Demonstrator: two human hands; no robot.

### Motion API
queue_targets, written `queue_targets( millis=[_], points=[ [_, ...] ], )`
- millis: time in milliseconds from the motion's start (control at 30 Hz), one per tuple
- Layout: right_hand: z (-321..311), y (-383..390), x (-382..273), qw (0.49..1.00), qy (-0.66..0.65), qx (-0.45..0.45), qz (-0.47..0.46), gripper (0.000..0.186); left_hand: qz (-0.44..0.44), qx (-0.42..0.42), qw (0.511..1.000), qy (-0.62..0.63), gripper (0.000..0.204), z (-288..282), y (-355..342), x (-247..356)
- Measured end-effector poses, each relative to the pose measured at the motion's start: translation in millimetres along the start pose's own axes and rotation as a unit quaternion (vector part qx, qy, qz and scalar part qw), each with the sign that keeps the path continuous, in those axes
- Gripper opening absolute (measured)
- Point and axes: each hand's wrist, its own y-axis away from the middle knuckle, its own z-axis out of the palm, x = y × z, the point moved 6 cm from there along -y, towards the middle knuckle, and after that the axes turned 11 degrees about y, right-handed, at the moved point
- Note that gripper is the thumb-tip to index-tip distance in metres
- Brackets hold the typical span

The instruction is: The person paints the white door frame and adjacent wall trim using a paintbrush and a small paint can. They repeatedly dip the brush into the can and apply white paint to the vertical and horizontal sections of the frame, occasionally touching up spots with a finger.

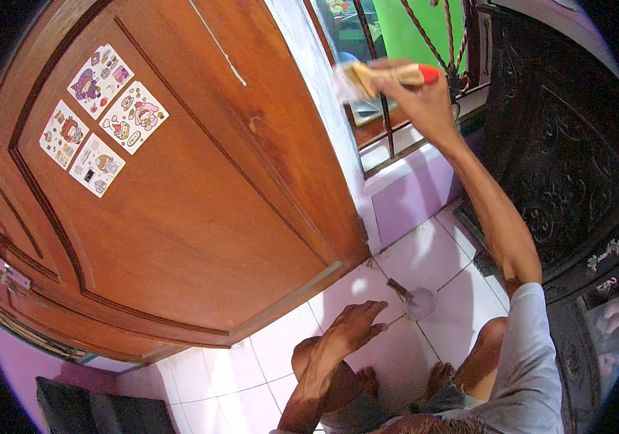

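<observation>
My right hand (419,98) is raised and closed round the handle of a paintbrush (367,78), which has a yellow and red handle. Its bristles, blurred by motion, are at the white-painted strip of wall (317,79) between the wooden door and the window. My left hand (356,325) is empty, its fingers stretched out, with the wrist near my bent knee. Below it, on the tiles, stands a small round tub (420,302) with pale contents. A second brush or stick with a dark brown handle (398,288) leans in the tub.
The large brown wooden door (201,210) fills the left, with several sticker sheets (134,117) on it. Twisted window bars (389,123) are close behind my right hand. A carved black cabinet (562,145) stands at the right. Dark folded cushions (92,409) lie at lower left.
</observation>
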Motion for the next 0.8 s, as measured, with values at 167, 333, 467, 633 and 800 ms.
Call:
queue_targets(
  millis=[167, 333, 467, 633, 800],
  points=[
    [-2, 6, -2, 0.993, -0.050, 0.102, -0.011, 0.031, 0.018, 0.005, 1.000, 0.015, 0.051, -6, 1, 6],
    [13, 72, 41, 0.999, -0.024, 0.017, 0.042, 0.026, 0.004, 0.004, 1.000, 0.006, 0.050, -7, 0, 13],
    [8, 98, 55, 0.994, 0.049, -0.070, 0.070, 0.022, 0.034, 0.005, 0.999, 0.009, 0.050, -1, -4, 0],
    [5, 51, 38, 0.993, 0.083, -0.083, 0.010, 0.024, 0.006, 0.007, 1.000, 0.011, 0.052, -2, -5, 1],
    [-5, 12, 14, 0.999, -0.004, 0.048, 0.010, 0.027, -0.006, 0.025, 1.000, 0.014, 0.052, -7, 0, 6]
  ],
)
